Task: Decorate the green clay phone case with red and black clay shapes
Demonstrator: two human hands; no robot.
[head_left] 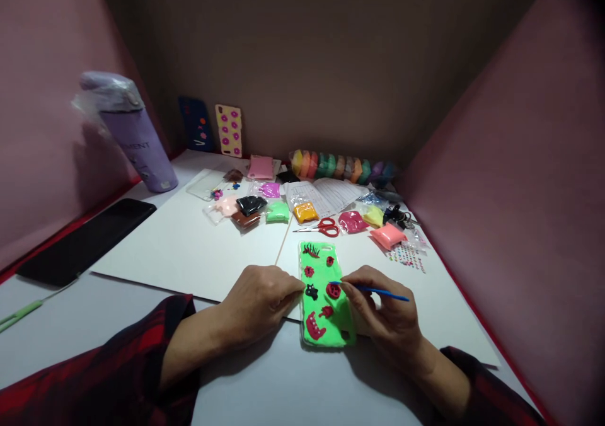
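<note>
A phone case [335, 325] covered in bright green clay lies in front of me, decorated with red and black clay shapes. My left hand [259, 293] is closed at its left edge, thumb and finger pressed there. Between the fingertips of my right hand [390, 316] is a thin blue modelling tool [385, 292]. Its tip touches or hovers just over a round red clay piece [333, 290] with dark marks; I cannot tell which. Left of that piece sits a black cat-like shape [311, 292]. A red teeth-like shape [314, 326] is near the bottom of the case.
Red-handled scissors [326, 227] lie beyond the case, among several clay packets [306, 212] and paper sheets [338, 196]. At left are a purple bottle [139, 145], a black phone [89, 240] and a green-handled tool [21, 314]. Two decorated cases [229, 130] lean on the back wall.
</note>
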